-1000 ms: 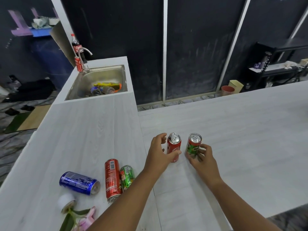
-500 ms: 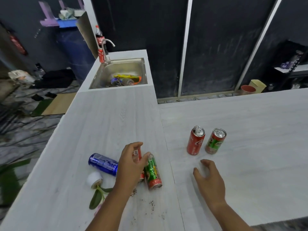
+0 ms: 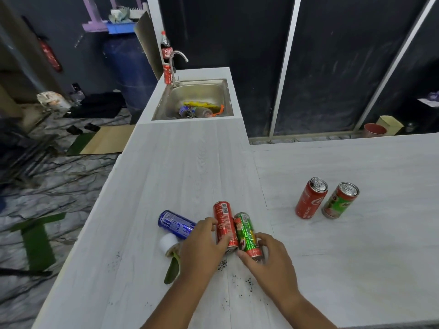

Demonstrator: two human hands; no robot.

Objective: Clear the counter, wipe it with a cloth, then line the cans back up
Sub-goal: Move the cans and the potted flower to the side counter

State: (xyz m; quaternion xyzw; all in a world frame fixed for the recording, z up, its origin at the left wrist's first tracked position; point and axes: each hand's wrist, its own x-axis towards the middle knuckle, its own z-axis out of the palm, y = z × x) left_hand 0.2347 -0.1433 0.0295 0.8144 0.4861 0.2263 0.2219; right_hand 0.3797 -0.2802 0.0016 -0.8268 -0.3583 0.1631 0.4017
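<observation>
Three cans lie on their sides on the white counter [image 3: 180, 162]: a blue can [image 3: 174, 223], a tall red can [image 3: 223, 219] and a green can [image 3: 245, 231]. My left hand [image 3: 202, 248] wraps its fingers around the lower end of the lying red can. My right hand [image 3: 270, 264] grips the lower end of the lying green can. Two more cans stand upright to the right, a red one [image 3: 310, 198] and a green one [image 3: 339, 200], side by side.
A small white pot with a leafy flower [image 3: 169, 252] lies tipped by my left hand. Dark crumbs [image 3: 234, 276] speckle the counter below the cans. A steel sink [image 3: 171, 100] with bottles in it, a tap, a red can [image 3: 167, 73] and a cola bottle [image 3: 166, 47] stand at the far end.
My hands left the two upright cans. The left hand reached the lying red can; the right hand then came over from the counter and closed on the lying green can.
</observation>
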